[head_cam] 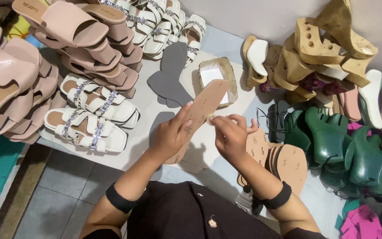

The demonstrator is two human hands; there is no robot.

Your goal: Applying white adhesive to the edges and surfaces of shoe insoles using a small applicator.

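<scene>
- Dark clothing (191,217) is filling the bottom edge, nearest the camera.
- Pink sandals (32,66) are lying stacked at far left, with white jewelled sandals (89,119) just beside them.
- Left hand (169,135) is gripping a tan insole (200,115), fingers closed around its lower half; the insole is tilting up over the pale work sheet (142,102), near the grey insoles (169,79).
- Right hand (231,135) is pinching the insole's right edge with closed fingertips.
- More tan insoles (288,161) are lying stacked just right of that hand.
- Green shoe forms (345,150) are sitting at right, below wooden heels (319,48).
</scene>
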